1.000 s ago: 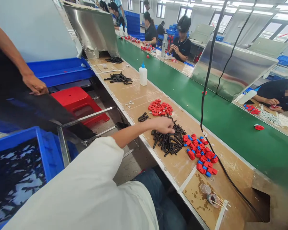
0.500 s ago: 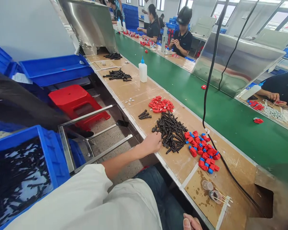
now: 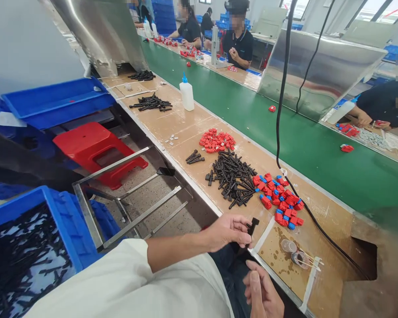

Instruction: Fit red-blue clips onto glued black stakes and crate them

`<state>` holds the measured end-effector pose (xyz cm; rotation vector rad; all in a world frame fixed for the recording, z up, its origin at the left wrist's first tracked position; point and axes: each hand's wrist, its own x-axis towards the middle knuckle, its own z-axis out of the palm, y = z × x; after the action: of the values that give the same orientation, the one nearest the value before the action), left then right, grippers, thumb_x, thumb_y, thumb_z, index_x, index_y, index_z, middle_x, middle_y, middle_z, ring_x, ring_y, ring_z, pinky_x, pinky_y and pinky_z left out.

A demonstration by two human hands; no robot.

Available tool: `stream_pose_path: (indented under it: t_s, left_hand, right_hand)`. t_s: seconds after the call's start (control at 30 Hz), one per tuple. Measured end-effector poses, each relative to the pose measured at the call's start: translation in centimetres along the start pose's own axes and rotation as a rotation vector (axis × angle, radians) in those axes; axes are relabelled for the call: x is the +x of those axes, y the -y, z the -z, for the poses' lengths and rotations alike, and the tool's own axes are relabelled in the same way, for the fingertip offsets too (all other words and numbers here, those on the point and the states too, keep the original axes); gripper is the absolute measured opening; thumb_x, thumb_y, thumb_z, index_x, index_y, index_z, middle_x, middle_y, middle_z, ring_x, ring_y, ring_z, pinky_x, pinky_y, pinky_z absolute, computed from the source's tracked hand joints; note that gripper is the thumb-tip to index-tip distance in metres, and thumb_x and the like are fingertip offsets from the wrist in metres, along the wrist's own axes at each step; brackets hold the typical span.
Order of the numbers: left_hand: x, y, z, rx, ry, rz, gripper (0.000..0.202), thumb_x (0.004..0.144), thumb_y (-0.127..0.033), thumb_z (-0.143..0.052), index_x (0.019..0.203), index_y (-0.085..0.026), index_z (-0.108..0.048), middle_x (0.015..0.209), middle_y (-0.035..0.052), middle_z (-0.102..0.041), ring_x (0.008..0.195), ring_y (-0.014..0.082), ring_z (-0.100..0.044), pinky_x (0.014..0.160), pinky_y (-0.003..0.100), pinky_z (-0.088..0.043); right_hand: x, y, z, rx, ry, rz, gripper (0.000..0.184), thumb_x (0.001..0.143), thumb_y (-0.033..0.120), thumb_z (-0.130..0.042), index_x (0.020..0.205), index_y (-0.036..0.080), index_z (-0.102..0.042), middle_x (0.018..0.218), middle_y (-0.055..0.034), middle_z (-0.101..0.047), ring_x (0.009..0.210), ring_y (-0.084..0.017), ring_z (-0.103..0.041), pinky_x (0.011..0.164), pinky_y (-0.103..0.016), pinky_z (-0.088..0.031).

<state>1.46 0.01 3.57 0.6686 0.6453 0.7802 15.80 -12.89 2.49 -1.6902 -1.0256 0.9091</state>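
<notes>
My left hand (image 3: 227, 232) pinches a black plastic peg with a square head (image 3: 252, 226) between thumb and fingers, above the bench's front edge. Just below it, over my lap, is my right hand (image 3: 263, 289), its fingers curled in and the thumb against them; whatever they might hold is hidden. A heap of similar black pegs (image 3: 234, 176) lies on the bench beyond my left hand. To its right is a pile of red and blue plastic pieces (image 3: 283, 201), and behind it a pile of red pieces (image 3: 217, 140).
Two small plastic cups (image 3: 288, 246), one with sticks, stand at the right. A black cable (image 3: 280, 115) hangs across the bench. Beyond runs a green conveyor belt (image 3: 239, 112). A white bottle (image 3: 187, 95) stands farther left. A blue crate (image 3: 49, 221) of black parts is at my left.
My left hand has moved right and nearer from the peg heap, bringing a black peg with it. My right hand has risen further into view. The camera has shifted slightly.
</notes>
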Motion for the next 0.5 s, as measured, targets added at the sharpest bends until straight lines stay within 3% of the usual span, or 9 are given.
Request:
stream_pose_path:
  t_s: [0.17,0.27,0.37,0.5]
  left_hand:
    - [0.1,3.6,-3.1,-0.099,-0.056,0.096,0.062,0.04,-0.04,-0.099,0.085,-0.011,-0.068,0.066,-0.0003,-0.066,0.058,0.01,-0.06,0.063,0.024,-0.047]
    - [-0.1,4.0,-3.4,-0.072,-0.065,0.096,0.062,0.042,-0.04,-0.099,0.087,-0.012,-0.068,0.063,-0.0025,-0.063,0.056,0.008,-0.056,0.062,0.023,-0.044]
    - [0.0,4.0,-3.2,-0.055,-0.007,0.073,0.061,0.05,-0.048,-0.095,0.092,-0.011,-0.07,0.068,0.0004,-0.066,0.06,0.0092,-0.058,0.065,0.023,-0.044]
    - [0.3,3.7,-2.9,-0.07,0.097,0.021,0.061,0.071,-0.063,-0.078,0.098,-0.009,-0.073,0.086,0.0114,-0.073,0.077,0.016,-0.065,0.072,0.026,-0.045]
  right_hand:
    - [0.9,1.4,-0.2,0.074,0.087,0.024,0.05,0.095,0.06,-0.052,0.068,0.019,-0.061,0.057,0.0007,-0.051,0.05,-0.011,-0.045,0.047,-0.022,-0.041]
    - [0.7,0.7,-0.2,0.182,0.073,-0.016,0.047,0.093,0.058,-0.056,0.069,0.019,-0.06,0.06,0.0007,-0.051,0.051,-0.01,-0.044,0.046,-0.021,-0.038]
    - [0.3,0.9,-0.5,0.517,0.1,-0.157,0.041,0.091,0.055,-0.061,0.071,0.02,-0.057,0.058,0.004,-0.045,0.047,-0.008,-0.034,0.042,-0.019,-0.033]
    - [0.4,2.3,-0.7,1.027,0.263,-0.393,0.033,0.091,0.041,-0.064,0.07,0.021,-0.048,0.055,0.0094,-0.03,0.044,-0.006,-0.013,0.038,-0.014,-0.027]
